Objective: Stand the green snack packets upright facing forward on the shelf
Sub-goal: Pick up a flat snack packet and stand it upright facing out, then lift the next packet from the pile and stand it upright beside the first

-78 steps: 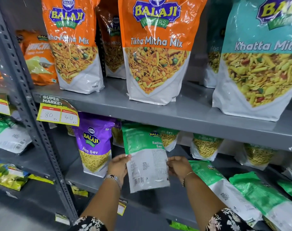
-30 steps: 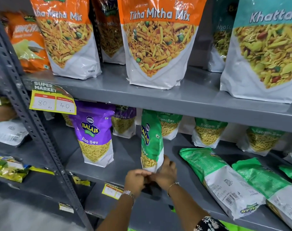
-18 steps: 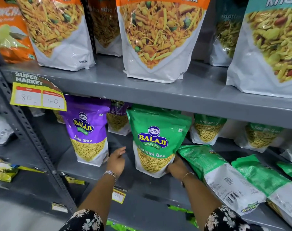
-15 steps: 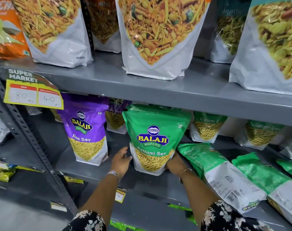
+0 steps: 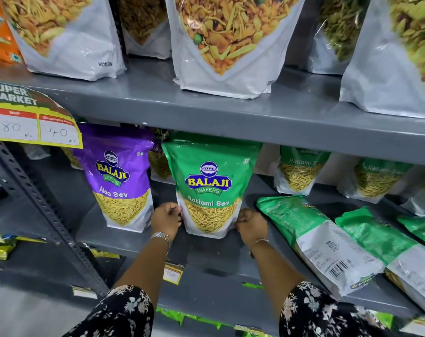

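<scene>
A green Ratlami Sev packet (image 5: 210, 183) stands upright on the grey middle shelf (image 5: 216, 251), its front label facing me. My left hand (image 5: 166, 218) grips its lower left edge and my right hand (image 5: 251, 226) grips its lower right corner. To the right, a green packet (image 5: 313, 242) lies flat with its back and barcode up. A second flat green packet (image 5: 386, 249) lies beside it, and a third (image 5: 422, 229) shows at the frame edge. Further green packets (image 5: 300, 170) stand upright at the back of the shelf.
A purple Aloo Sev packet (image 5: 120, 181) stands just left of my left hand. The upper shelf (image 5: 231, 113) carries large orange and teal mix bags close overhead. A yellow price tag (image 5: 34, 125) hangs at the left, by the perforated upright post (image 5: 44, 215).
The green packet was turned from back-facing through edge-on to front-facing and set upright on the shelf. Both hands have dropped to its lower corners. The camera has tilted downward.
</scene>
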The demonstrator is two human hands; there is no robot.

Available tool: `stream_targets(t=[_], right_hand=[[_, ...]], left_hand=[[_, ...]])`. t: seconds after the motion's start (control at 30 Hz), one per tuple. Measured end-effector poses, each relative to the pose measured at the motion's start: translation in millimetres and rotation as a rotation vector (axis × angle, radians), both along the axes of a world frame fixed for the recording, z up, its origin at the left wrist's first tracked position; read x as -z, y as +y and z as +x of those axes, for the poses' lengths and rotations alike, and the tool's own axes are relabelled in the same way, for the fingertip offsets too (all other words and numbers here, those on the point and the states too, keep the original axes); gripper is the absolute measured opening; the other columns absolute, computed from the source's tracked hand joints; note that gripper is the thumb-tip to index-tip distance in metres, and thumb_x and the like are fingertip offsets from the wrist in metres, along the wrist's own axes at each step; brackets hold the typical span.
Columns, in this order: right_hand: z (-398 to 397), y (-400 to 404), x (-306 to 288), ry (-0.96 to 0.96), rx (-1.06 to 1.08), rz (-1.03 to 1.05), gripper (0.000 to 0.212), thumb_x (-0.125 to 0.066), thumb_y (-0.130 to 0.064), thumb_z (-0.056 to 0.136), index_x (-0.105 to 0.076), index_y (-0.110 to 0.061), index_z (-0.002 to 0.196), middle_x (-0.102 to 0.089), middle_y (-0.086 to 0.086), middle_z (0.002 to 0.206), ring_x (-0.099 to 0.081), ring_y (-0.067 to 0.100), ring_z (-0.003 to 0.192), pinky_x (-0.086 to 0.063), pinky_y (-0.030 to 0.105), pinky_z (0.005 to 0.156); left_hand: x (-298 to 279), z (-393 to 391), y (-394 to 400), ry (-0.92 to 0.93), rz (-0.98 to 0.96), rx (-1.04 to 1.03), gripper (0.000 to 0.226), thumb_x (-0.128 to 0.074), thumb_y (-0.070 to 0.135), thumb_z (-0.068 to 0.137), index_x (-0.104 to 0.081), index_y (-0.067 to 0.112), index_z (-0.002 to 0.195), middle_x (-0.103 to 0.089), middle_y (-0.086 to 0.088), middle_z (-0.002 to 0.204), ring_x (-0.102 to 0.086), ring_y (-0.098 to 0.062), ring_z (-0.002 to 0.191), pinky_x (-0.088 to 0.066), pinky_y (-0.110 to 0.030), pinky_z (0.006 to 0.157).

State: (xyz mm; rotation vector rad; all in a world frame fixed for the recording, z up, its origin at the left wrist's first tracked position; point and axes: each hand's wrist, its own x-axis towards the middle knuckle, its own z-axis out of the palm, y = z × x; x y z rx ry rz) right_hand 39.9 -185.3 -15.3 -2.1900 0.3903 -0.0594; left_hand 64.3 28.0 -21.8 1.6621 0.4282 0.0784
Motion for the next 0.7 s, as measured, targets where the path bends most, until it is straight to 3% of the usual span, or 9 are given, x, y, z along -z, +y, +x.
stream_targets(t=[0.13, 0.2, 0.23, 0.3, 0.37, 0.5, 0.57, 0.63, 0.7], right_hand=[[0.4, -2.3, 5.4, -0.022, -0.007, 0.009, 0.035, -0.069, -0.001, 0.071, -0.053, -0.024, 0.052, -0.065, -0.005, 0.059, -0.060, 0.009, 0.061, -0.044, 0.014, 0.053], [-1.2, -1.7, 6.5, -0.027, 0.005, 0.012, 0.041, -0.069, 0.002, 0.070, -0.050, -0.027, 0.048, -0.058, -0.013, 0.052, -0.056, 0.001, 0.052, -0.038, 0.003, 0.045], [-1.9, -1.0, 7.7, -0.014, 0.012, 0.022, 0.040, -0.070, 0.002, 0.070, -0.051, -0.026, 0.049, -0.060, -0.011, 0.053, -0.057, 0.002, 0.053, -0.043, 0.006, 0.049], [-3.5, 2.6, 7.4, 0.001, 0.025, 0.041, 0.027, -0.076, -0.003, 0.068, -0.060, -0.021, 0.055, -0.069, 0.002, 0.063, -0.064, 0.014, 0.063, -0.054, 0.023, 0.062], [-5.2, 5.9, 7.6, 0.002, 0.011, 0.015, 0.010, -0.080, -0.009, 0.065, -0.071, -0.014, 0.068, -0.076, 0.010, 0.078, -0.069, 0.022, 0.076, -0.052, 0.026, 0.067], [-16.3, 1.8, -1.9, 0.040, -0.071, 0.031, 0.026, -0.070, 0.001, 0.069, -0.073, -0.006, 0.094, -0.076, 0.013, 0.096, -0.070, 0.027, 0.093, -0.055, 0.027, 0.078], [-28.9, -22.5, -17.1, -0.036, -0.095, -0.004, 0.034, -0.061, 0.004, 0.072, -0.071, -0.006, 0.103, -0.074, 0.012, 0.104, -0.069, 0.029, 0.098, -0.056, 0.035, 0.085], [-44.2, -62.3, -35.2, -0.138, -0.039, -0.178, 0.038, -0.057, 0.000, 0.075, -0.070, -0.015, 0.107, -0.072, 0.006, 0.110, -0.067, 0.026, 0.101, -0.053, 0.030, 0.086], [-61.2, -113.0, -52.8, -0.171, 0.105, -0.385, 0.043, -0.054, -0.003, 0.077, -0.065, -0.022, 0.114, -0.069, 0.006, 0.113, -0.064, 0.028, 0.104, -0.052, 0.032, 0.084]], left_hand=[[-0.3, 3.3, 5.6, 0.031, -0.109, 0.011, 0.023, -0.045, 0.001, 0.094, -0.055, 0.010, 0.075, -0.058, -0.014, 0.087, -0.055, -0.028, 0.086, -0.052, -0.037, 0.074], [-1.6, 3.3, 4.3, 0.040, -0.146, 0.006, 0.020, -0.045, 0.001, 0.094, -0.055, 0.008, 0.078, -0.059, -0.014, 0.088, -0.055, -0.029, 0.089, -0.051, -0.035, 0.075], [-2.1, 3.2, 3.2, 0.036, -0.161, 0.007, 0.015, -0.045, 0.001, 0.094, -0.055, 0.005, 0.084, -0.059, -0.015, 0.092, -0.055, -0.029, 0.091, -0.050, -0.037, 0.078], [-2.4, 4.8, 2.5, 0.018, -0.173, 0.006, 0.010, -0.045, 0.001, 0.095, -0.054, -0.001, 0.096, -0.057, -0.017, 0.099, -0.055, -0.029, 0.094, -0.049, -0.037, 0.081], [-3.0, 5.4, 2.0, 0.009, -0.185, 0.013, 0.019, -0.045, 0.002, 0.095, -0.053, -0.009, 0.108, -0.057, -0.016, 0.103, -0.056, -0.028, 0.093, -0.049, -0.037, 0.081], [-0.2, -5.6, 3.2, 0.033, -0.261, -0.022, 0.029, -0.045, 0.000, 0.094, -0.052, -0.007, 0.121, -0.059, -0.013, 0.103, -0.059, -0.026, 0.085, -0.048, -0.032, 0.077], [-5.7, -23.2, 4.6, 0.022, -0.333, -0.036, 0.020, -0.059, 0.002, 0.087, -0.062, 0.001, 0.106, -0.069, -0.005, 0.076, -0.065, -0.017, 0.072, -0.049, -0.025, 0.069], [-6.8, -45.9, -0.9, 0.019, -0.367, -0.090, 0.029, -0.082, 0.019, 0.058, -0.061, 0.014, 0.077, -0.068, 0.002, 0.054, -0.065, -0.011, 0.054, -0.051, -0.029, 0.062], [-3.7, -70.1, -27.8, 0.082, -0.169, -0.230, 0.025, -0.075, 0.011, 0.070, -0.061, 0.004, 0.090, -0.073, -0.022, 0.083, -0.069, -0.032, 0.082, -0.048, -0.044, 0.080]])
